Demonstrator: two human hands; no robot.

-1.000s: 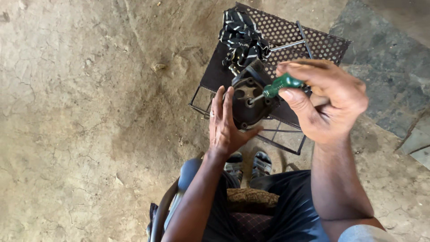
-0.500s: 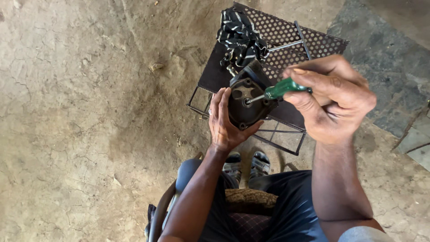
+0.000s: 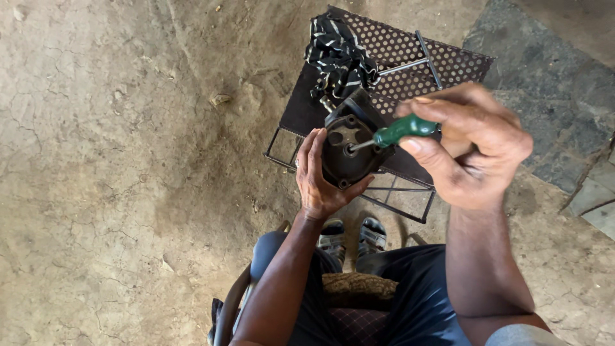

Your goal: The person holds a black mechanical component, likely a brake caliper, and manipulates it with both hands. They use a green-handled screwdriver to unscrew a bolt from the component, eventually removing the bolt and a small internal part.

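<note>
My left hand [image 3: 318,180] cups a dark, greasy round metal housing [image 3: 349,148] from below and the left side, holding it in the air above a small stand. My right hand [image 3: 471,145] grips a green-handled screwdriver [image 3: 400,130]. Its metal shaft points left, with the tip in a hole at the middle of the housing's face.
A perforated dark metal stand [image 3: 410,52] sits on the cracked dirt floor [image 3: 115,166]. On it lie a black-and-white striped cloth [image 3: 338,52] and a T-shaped metal wrench [image 3: 419,61]. Grey stone slabs [image 3: 564,96] lie at the right. My sandalled feet [image 3: 352,237] show below the stand.
The view has shifted slightly; both hands stay on the housing and screwdriver, with the right hand turned a little around the green handle.
</note>
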